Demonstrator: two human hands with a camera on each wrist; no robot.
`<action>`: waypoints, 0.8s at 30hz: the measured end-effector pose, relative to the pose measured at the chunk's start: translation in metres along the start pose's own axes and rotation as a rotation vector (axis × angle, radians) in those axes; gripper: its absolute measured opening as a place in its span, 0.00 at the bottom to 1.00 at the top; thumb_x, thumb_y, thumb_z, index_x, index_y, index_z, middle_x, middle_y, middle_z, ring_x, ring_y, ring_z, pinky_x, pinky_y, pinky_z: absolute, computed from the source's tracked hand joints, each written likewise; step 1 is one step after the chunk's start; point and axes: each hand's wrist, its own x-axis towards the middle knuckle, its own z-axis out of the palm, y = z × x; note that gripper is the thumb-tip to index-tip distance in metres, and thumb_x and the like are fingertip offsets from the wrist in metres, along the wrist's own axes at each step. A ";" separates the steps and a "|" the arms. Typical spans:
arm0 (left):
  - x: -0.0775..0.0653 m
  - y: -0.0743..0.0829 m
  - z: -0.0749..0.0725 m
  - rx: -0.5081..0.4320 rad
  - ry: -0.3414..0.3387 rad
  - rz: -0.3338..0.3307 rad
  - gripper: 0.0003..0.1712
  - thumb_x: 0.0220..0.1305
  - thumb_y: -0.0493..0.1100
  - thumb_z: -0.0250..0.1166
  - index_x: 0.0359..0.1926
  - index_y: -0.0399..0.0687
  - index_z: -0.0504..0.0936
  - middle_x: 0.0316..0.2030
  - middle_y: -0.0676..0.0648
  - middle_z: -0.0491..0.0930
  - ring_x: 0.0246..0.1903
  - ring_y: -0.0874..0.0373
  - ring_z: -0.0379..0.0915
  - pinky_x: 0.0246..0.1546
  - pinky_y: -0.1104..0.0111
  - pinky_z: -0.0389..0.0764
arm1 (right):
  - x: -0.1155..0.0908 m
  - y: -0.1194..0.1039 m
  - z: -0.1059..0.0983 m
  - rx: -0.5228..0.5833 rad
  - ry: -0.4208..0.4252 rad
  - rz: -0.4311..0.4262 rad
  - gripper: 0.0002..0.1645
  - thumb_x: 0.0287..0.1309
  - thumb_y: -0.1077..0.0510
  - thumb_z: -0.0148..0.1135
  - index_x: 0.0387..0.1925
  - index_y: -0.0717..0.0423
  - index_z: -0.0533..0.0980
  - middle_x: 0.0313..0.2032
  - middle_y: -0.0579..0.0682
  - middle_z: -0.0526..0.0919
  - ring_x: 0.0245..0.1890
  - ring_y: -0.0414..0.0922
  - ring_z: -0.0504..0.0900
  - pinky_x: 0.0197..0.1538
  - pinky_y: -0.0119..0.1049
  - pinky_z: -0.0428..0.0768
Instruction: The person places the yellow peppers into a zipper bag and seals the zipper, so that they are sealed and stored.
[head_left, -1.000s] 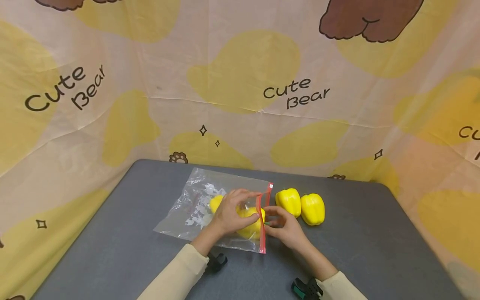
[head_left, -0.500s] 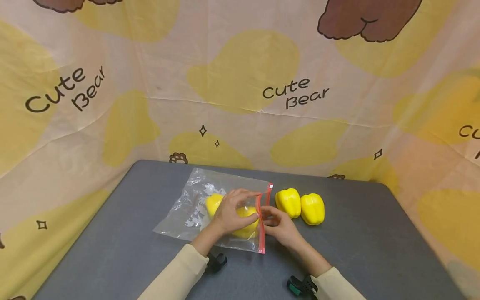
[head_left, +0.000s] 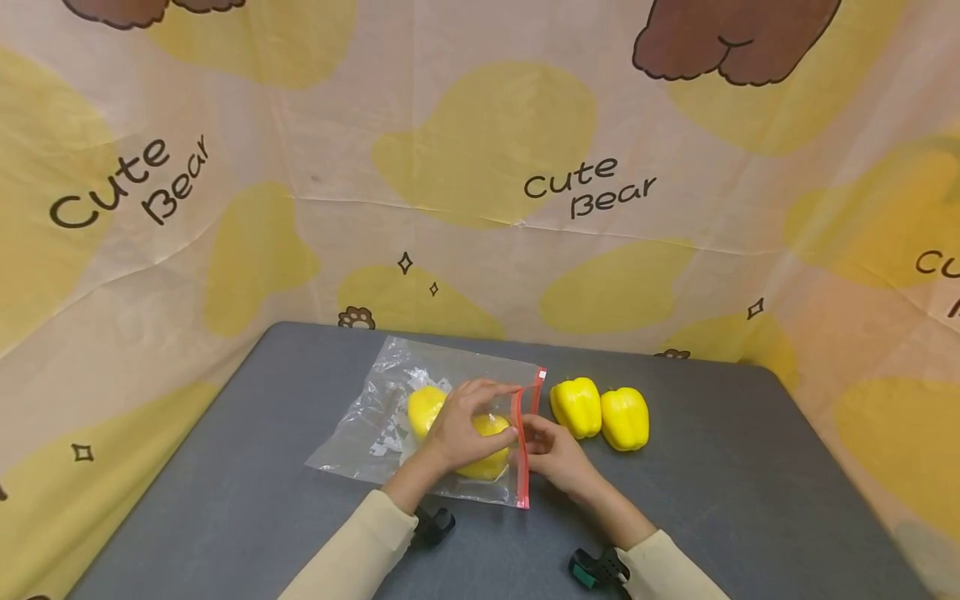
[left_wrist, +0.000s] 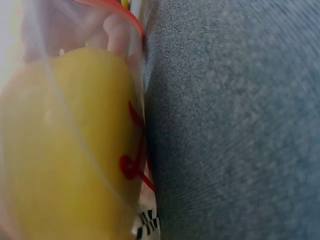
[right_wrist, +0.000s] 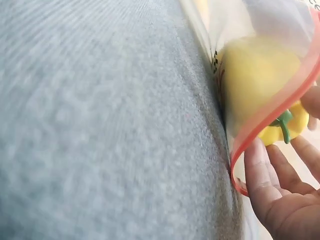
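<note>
A clear zip bag [head_left: 348, 437] with a red zip strip [head_left: 523, 479] lies on its side, mouth towards the right. Two yellow bell peppers are inside: one [head_left: 425, 407] deeper in, the other [head_left: 486, 468] nearer the mouth, partly covered by my left hand [head_left: 457, 429]. That hand holds the upper lip of the bag raised, thumb and fingers at the strip. My right hand [head_left: 558, 454] has its fingertips in the mouth. In the right wrist view its extended fingers [right_wrist: 257, 170] are at the stem end of the nearer pepper, by the green stem [right_wrist: 285, 127].
Two more yellow bell peppers [head_left: 576, 407] [head_left: 625, 419] stand side by side right of the bag mouth, just beyond my right hand. The grey table [head_left: 720, 492] meets a printed cloth backdrop [head_left: 465, 150] at the back and sides.
My right hand has moved left into the bag mouth, and the nearer pepper has slid deeper into the bag. The other pepper inside has shifted slightly left. My left hand stays in place.
</note>
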 end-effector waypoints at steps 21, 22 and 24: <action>0.000 -0.002 0.000 0.028 -0.008 -0.007 0.30 0.48 0.52 0.71 0.56 0.67 0.79 0.48 0.55 0.82 0.50 0.59 0.73 0.51 0.56 0.72 | -0.026 -0.026 -0.015 -0.301 0.214 -0.143 0.24 0.55 0.63 0.64 0.55 0.54 0.76 0.51 0.57 0.82 0.48 0.61 0.81 0.48 0.49 0.81; 0.000 -0.002 0.000 0.028 -0.010 -0.010 0.30 0.48 0.52 0.71 0.56 0.67 0.79 0.48 0.55 0.82 0.50 0.59 0.73 0.52 0.56 0.72 | -0.027 -0.028 -0.016 -0.305 0.221 -0.141 0.24 0.55 0.63 0.64 0.55 0.54 0.76 0.51 0.58 0.82 0.48 0.61 0.81 0.48 0.51 0.80; -0.001 -0.002 0.000 0.027 -0.013 -0.017 0.30 0.48 0.52 0.71 0.56 0.67 0.79 0.48 0.57 0.82 0.50 0.60 0.73 0.52 0.57 0.72 | -0.029 -0.030 -0.018 -0.336 0.243 -0.142 0.24 0.54 0.63 0.64 0.55 0.54 0.76 0.51 0.58 0.82 0.47 0.61 0.81 0.47 0.54 0.80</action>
